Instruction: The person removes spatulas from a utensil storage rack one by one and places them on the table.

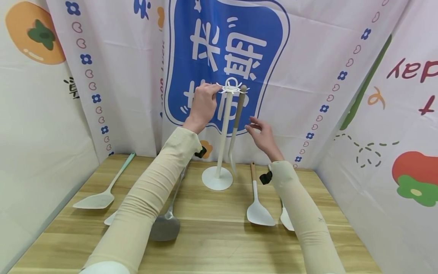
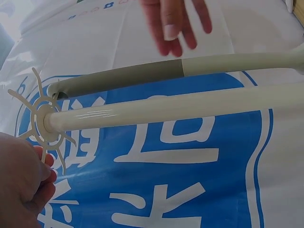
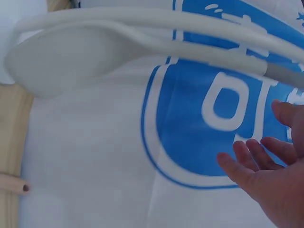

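A white utensil stand (image 1: 224, 133) with a round base and a ring of hooks on top stands upright at the back of the table. Thumb and fingers of my left hand (image 1: 204, 102) pinch one of its hooks (image 2: 44, 154) in the left wrist view. From a hook on the opposite side hangs a cooking spoon (image 1: 239, 108), its grey-brown handle up and its pale bowl (image 3: 71, 57) down. To the right of that spoon, my right hand (image 1: 261, 137) is held in the air, fingers spread and relaxed, apart from the handle.
On the wooden table (image 1: 219, 255) lie a green-handled turner (image 1: 97, 199) at left, a metal turner (image 1: 166, 227) partly behind the left sleeve, a wooden-handled turner (image 1: 259, 213), and another white-headed utensil (image 1: 286, 219) by the right sleeve. Printed cloth (image 1: 308, 45) hangs close behind the stand.
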Demonstrator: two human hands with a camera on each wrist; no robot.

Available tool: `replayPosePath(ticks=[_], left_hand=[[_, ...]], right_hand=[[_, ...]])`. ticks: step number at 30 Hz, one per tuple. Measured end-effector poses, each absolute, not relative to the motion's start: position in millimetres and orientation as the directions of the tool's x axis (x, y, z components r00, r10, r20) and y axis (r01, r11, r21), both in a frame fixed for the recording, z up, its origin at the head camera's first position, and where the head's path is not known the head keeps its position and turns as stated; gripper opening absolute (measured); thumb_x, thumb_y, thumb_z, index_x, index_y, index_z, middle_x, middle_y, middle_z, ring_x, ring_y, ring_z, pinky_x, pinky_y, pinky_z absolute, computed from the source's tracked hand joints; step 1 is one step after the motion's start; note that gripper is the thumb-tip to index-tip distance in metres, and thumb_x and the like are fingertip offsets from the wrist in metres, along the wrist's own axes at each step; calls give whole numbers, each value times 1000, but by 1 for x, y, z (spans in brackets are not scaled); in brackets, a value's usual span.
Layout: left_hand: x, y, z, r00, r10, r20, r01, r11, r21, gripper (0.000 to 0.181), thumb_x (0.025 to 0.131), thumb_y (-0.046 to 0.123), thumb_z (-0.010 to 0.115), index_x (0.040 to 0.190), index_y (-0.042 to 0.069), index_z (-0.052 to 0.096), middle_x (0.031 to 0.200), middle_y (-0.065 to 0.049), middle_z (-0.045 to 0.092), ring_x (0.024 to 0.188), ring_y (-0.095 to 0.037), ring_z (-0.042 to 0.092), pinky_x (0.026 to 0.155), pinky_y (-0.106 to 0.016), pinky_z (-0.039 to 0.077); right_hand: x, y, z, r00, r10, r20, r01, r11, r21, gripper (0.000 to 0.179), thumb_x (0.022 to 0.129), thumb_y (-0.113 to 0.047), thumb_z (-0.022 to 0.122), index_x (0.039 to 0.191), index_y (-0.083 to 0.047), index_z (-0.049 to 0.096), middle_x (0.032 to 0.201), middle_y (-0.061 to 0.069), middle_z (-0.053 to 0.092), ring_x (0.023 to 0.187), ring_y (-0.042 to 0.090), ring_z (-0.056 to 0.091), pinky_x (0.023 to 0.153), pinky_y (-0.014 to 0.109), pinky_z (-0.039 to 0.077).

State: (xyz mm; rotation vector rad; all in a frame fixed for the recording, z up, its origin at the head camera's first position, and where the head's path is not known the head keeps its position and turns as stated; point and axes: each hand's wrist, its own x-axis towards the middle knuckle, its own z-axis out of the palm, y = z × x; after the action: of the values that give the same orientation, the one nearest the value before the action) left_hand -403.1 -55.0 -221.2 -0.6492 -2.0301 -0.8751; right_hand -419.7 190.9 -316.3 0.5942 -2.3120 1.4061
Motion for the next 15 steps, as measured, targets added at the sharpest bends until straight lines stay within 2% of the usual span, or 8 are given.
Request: replayPosePath(ticks=[7, 15], left_hand=[[-404, -54, -221, -527, 134, 839, 695, 636, 335, 28, 102, -6, 52, 119, -2, 73, 117, -17, 74, 108, -29, 67, 103, -31, 53], [-403, -55, -222, -537, 137, 833, 689, 640, 339, 27, 102, -6, 53, 120, -2, 73, 118, -17, 74, 109, -29, 66, 104, -31, 52]], right_hand=[[-419, 169, -300, -786, -196, 586, -616, 324, -718, 53, 102, -13, 62, 148, 7, 44, 145, 27, 53, 127, 40, 58, 115, 47, 43], [-421, 152, -294, -769, -171, 615, -638, 255, -727, 55, 102, -9, 60, 152, 2, 40, 142, 23, 56, 125, 37, 60, 111, 41, 48]])
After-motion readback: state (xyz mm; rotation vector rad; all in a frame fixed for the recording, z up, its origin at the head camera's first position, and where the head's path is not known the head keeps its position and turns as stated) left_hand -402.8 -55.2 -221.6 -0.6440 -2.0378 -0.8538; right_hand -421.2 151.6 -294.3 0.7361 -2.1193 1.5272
